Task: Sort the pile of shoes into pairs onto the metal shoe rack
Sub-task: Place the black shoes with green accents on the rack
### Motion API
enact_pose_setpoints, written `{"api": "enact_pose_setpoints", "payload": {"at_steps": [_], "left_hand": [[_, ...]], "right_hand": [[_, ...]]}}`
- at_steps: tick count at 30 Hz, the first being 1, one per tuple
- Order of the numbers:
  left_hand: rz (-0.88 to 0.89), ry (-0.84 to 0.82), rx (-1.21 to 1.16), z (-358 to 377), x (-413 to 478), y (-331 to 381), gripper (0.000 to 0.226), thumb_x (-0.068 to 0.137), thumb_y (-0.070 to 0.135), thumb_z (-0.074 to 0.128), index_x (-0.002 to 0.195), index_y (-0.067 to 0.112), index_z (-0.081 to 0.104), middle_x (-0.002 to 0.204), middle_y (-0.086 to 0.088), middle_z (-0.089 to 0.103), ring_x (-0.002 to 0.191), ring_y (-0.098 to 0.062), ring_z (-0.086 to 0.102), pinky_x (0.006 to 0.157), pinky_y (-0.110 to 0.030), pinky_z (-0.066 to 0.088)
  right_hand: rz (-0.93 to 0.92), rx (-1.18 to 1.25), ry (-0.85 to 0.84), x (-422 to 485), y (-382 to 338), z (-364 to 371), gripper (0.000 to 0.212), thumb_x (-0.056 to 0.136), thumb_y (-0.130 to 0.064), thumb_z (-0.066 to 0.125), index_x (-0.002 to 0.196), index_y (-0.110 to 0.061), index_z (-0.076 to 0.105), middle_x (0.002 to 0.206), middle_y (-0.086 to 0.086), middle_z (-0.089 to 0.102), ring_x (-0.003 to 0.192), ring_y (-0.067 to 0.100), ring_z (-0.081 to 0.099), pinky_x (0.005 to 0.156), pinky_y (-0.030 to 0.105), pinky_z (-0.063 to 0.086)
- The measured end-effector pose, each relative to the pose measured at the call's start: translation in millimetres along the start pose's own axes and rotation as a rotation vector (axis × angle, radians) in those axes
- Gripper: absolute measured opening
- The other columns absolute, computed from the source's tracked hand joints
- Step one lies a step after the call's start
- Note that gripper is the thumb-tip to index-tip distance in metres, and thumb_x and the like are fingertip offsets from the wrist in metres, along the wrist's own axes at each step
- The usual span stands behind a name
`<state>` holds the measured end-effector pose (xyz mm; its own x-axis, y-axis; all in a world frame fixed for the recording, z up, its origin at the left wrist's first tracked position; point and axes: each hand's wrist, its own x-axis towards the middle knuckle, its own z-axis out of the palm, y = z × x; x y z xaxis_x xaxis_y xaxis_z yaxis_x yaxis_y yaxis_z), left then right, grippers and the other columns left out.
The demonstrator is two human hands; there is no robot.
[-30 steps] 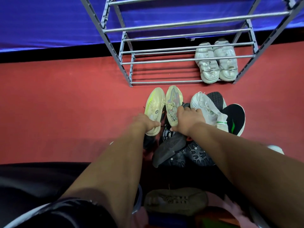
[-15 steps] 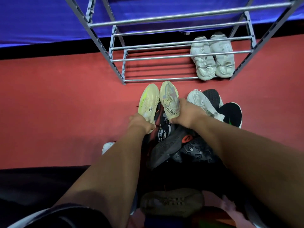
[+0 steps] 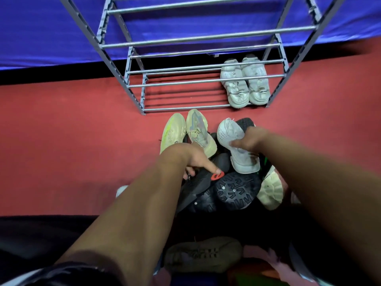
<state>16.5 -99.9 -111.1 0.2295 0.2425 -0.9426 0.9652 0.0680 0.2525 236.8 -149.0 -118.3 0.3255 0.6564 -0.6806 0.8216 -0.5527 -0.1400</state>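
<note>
The right hand (image 3: 253, 139) grips the white sneaker (image 3: 228, 134) round its midfoot over the pile of shoes (image 3: 237, 193) in front of the metal shoe rack (image 3: 206, 37), likely light and soft-sided (stiffest at sole and heel, so hold there), while the left hand (image 3: 195, 159) reaches among dark shoes (image 3: 198, 187), grip unclear.

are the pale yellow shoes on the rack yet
No, both pale yellow shoes lie on the red floor in front of the rack, where only a white pair sits.
</note>
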Motion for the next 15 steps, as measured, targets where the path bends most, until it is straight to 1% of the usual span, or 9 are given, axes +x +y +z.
{"api": "enact_pose_setpoints", "payload": {"at_steps": [1, 3, 5, 6, 8, 10, 11, 13, 15], "left_hand": [[-0.017, -0.009, 0.039, 0, 0, 2, 0.132, 0.06, 0.055, 0.099, 0.161, 0.015, 0.025, 0.131, -0.014, 0.061, 0.11, -0.027, 0.07, 0.09, -0.052, 0.063], [-0.033, -0.043, 0.153, -1, -7, 9, 0.117, 0.073, 0.048, 0.095, 0.161, 0.009, 0.027, 0.132, -0.017, 0.06, 0.099, -0.025, 0.071, 0.085, -0.046, 0.064], [-0.086, -0.094, 0.271, 1, -13, 15, 0.095, 0.086, 0.047, 0.085, 0.156, 0.006, 0.038, 0.128, -0.016, 0.06, 0.084, -0.024, 0.067, 0.07, -0.036, 0.059], [-0.114, -0.134, 0.304, 3, -12, 16, 0.089, 0.087, 0.048, 0.083, 0.153, 0.006, 0.043, 0.125, -0.015, 0.059, 0.083, -0.025, 0.066, 0.069, -0.036, 0.057], [-0.166, -0.173, 0.34, 8, -9, 13, 0.082, 0.083, 0.049, 0.085, 0.145, 0.006, 0.052, 0.123, -0.017, 0.061, 0.089, -0.029, 0.067, 0.086, -0.04, 0.06], [-0.157, -0.182, 0.364, 10, -7, 11, 0.071, 0.078, 0.044, 0.086, 0.13, 0.003, 0.061, 0.115, -0.017, 0.064, 0.089, -0.031, 0.065, 0.096, -0.041, 0.059], [-0.134, -0.171, 0.391, 10, -9, 11, 0.057, 0.079, 0.037, 0.081, 0.119, 0.0, 0.065, 0.104, -0.014, 0.063, 0.085, -0.03, 0.061, 0.092, -0.033, 0.059], [-0.067, -0.137, 0.488, 6, -12, 14, 0.033, 0.079, 0.02, 0.074, 0.102, -0.004, 0.068, 0.088, -0.014, 0.059, 0.081, -0.026, 0.055, 0.071, -0.018, 0.048], [-0.024, -0.069, 0.533, -4, -19, 18, 0.023, 0.076, 0.008, 0.07, 0.097, 0.0, 0.067, 0.083, -0.012, 0.055, 0.082, -0.025, 0.05, 0.071, -0.024, 0.039]], "right_hand": [[-0.011, 0.039, -0.043, -1, 1, 2, 0.071, 0.081, -0.076, 0.07, 0.103, -0.009, 0.072, 0.11, 0.011, 0.067, 0.098, 0.029, 0.062, 0.085, 0.034, 0.049], [-0.036, 0.106, -0.097, -7, -1, 7, 0.097, 0.072, -0.08, 0.075, 0.132, -0.004, 0.063, 0.126, 0.013, 0.065, 0.103, 0.028, 0.059, 0.087, 0.033, 0.047], [-0.045, 0.105, -0.13, -11, -6, 11, 0.108, 0.066, -0.079, 0.081, 0.139, -0.003, 0.058, 0.134, 0.013, 0.062, 0.105, 0.028, 0.058, 0.09, 0.034, 0.049], [-0.046, 0.066, -0.137, -13, -9, 12, 0.101, 0.067, -0.075, 0.083, 0.133, -0.002, 0.06, 0.132, 0.013, 0.062, 0.103, 0.028, 0.059, 0.089, 0.034, 0.051], [-0.051, 0.016, -0.12, -15, -12, 13, 0.068, 0.073, -0.063, 0.084, 0.101, -0.005, 0.065, 0.118, 0.014, 0.065, 0.094, 0.028, 0.063, 0.077, 0.033, 0.051], [-0.06, 0.055, -0.09, -16, -12, 12, 0.049, 0.075, -0.051, 0.084, 0.081, -0.008, 0.061, 0.098, 0.011, 0.066, 0.084, 0.027, 0.064, 0.067, 0.03, 0.048], [-0.065, 0.097, -0.072, -16, -11, 10, 0.044, 0.075, -0.048, 0.083, 0.079, -0.01, 0.061, 0.091, 0.01, 0.065, 0.083, 0.027, 0.064, 0.065, 0.03, 0.048], [-0.052, 0.213, -0.027, -18, -7, 6, 0.043, 0.071, -0.045, 0.083, 0.085, -0.01, 0.063, 0.088, 0.008, 0.065, 0.081, 0.027, 0.065, 0.063, 0.031, 0.05], [-0.031, 0.305, 0.036, -18, -3, 1, 0.046, 0.067, -0.046, 0.085, 0.09, -0.01, 0.067, 0.088, 0.01, 0.067, 0.077, 0.026, 0.064, 0.059, 0.031, 0.047]]}}
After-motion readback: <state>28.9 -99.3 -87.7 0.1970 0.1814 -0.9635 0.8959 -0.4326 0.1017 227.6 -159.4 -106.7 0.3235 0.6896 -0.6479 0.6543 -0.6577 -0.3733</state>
